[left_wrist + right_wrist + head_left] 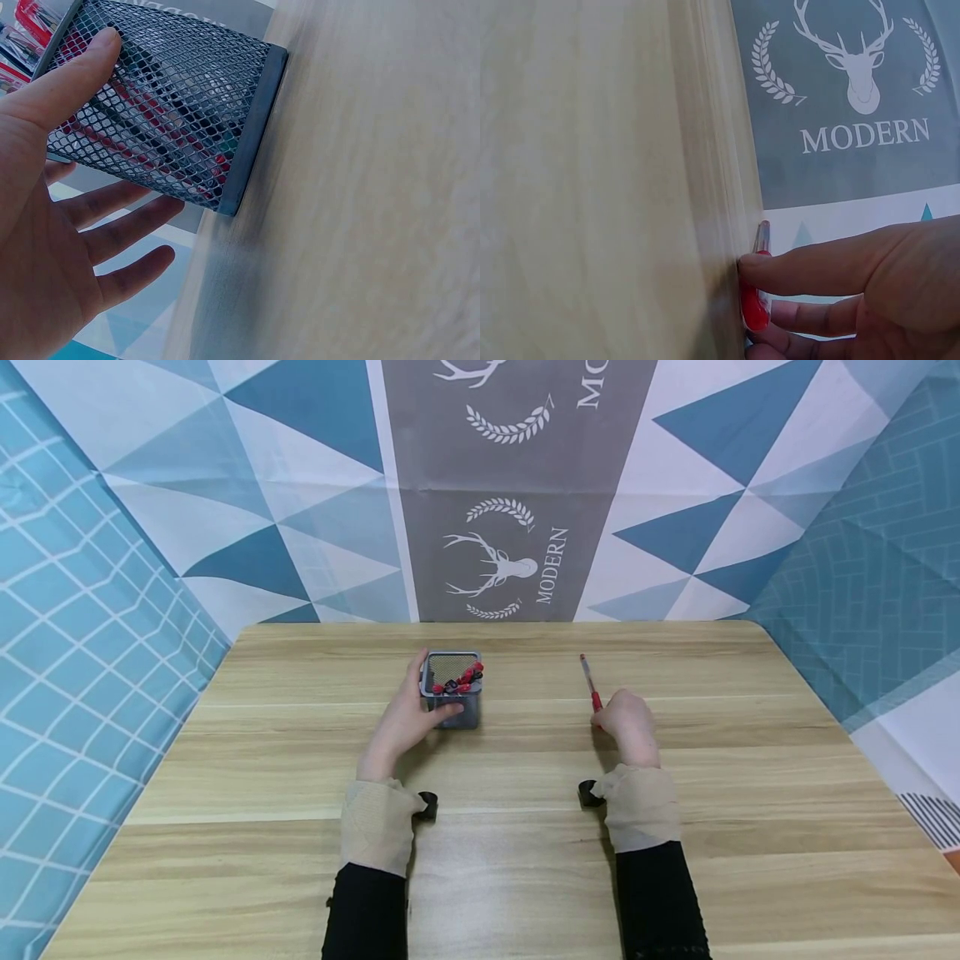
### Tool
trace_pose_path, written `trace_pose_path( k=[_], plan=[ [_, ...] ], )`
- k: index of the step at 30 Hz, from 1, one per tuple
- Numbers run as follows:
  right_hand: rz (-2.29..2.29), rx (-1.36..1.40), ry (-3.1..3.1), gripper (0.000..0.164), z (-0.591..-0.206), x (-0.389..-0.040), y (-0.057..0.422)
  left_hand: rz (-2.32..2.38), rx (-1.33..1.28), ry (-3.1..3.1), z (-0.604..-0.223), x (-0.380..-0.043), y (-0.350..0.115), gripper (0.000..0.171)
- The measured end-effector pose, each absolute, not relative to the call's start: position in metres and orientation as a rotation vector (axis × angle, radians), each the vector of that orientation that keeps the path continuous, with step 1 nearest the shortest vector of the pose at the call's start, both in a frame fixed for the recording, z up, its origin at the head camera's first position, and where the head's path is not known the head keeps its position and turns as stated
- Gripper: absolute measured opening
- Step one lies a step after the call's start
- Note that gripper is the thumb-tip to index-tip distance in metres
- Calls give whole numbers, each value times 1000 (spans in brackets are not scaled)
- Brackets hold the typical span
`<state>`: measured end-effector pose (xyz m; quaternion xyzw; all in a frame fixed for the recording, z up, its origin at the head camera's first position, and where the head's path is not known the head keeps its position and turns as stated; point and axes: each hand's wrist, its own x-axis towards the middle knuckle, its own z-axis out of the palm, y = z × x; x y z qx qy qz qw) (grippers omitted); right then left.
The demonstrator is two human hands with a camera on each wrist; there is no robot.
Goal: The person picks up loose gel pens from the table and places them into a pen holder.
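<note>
A dark wire-mesh pen holder [463, 714] stands on the table left of the middle, with several red and black pens [461, 682] inside. My left hand [408, 718] grips it from the left side. In the left wrist view the thumb [82, 67] lies across the mesh, while the other fingers reach behind and below it. On the right, my right hand [628, 720] pinches a red pen [590, 681] with a clear barrel by its red end. The pen's other end points away toward the back edge. In the right wrist view the pen [755, 304] is close to the tabletop.
The wooden table [510, 877] ends at a grey, white and blue patterned cloth [495, 468] hanging behind it. Blue cloth [67, 635] hangs on the left side. Each wrist carries a beige wrap [378, 822] and a small black device [426, 806].
</note>
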<state>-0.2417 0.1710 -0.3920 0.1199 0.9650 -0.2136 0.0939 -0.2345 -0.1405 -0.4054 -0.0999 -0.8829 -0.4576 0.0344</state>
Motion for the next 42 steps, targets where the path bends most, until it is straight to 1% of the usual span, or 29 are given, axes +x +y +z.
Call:
trace_pose_path(
  k=[12,19,22,30,35,42],
  plan=[
    [-606,366,2869,19,-392,-243,171,-1417,-277,-2724,-404,-234,-140,99],
    [-644,369,2905,15,-390,-242,172,-1411,-269,-2734,-404,-234,-141,100],
    [-681,349,2938,14,-388,-242,172,-1412,-271,-2733,-405,-234,-141,100],
    [-787,321,3104,23,-380,-239,170,-1397,-270,-2732,-405,-234,-141,100],
    [-877,378,3184,19,-373,-240,167,-1398,-278,-2721,-405,-234,-141,100],
    [-1045,431,3273,18,-371,-240,163,-1389,-303,-2718,-407,-236,-141,100]
  ],
)
